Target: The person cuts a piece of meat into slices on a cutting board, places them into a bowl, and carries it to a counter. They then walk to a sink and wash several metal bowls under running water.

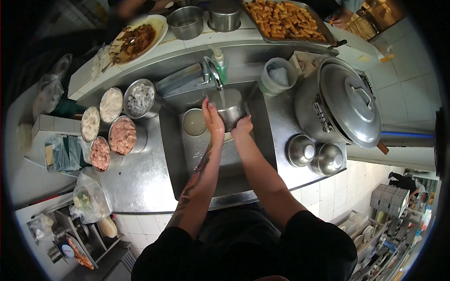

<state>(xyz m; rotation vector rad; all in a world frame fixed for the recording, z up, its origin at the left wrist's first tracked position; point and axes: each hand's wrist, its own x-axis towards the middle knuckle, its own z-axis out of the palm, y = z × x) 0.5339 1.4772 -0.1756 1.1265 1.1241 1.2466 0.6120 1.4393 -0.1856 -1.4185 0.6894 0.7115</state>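
Observation:
Both of my hands hold a round metal pot [231, 114] inside the sink. It sits under the running faucet [213, 74], and a stream of water falls from the spout onto it. My left hand [213, 121] presses its left side with the fingers pointing up. At the lower right side, my right hand [242, 126] grips it, its fingertips partly hidden. Just left of the pot, a round metal container [194, 122] with cloudy liquid stands in the steel sink [187, 182]. Part of another round rim shows beneath my hands.
Metal containers of minced meat [123, 136] and pale food [139, 98] stand on the left counter. A large lidded pot [309, 103], a plastic tub [269, 89] and upturned bowls [301, 151] are on the right. Behind are a fried-food tray [328, 35] and a plate [161, 28].

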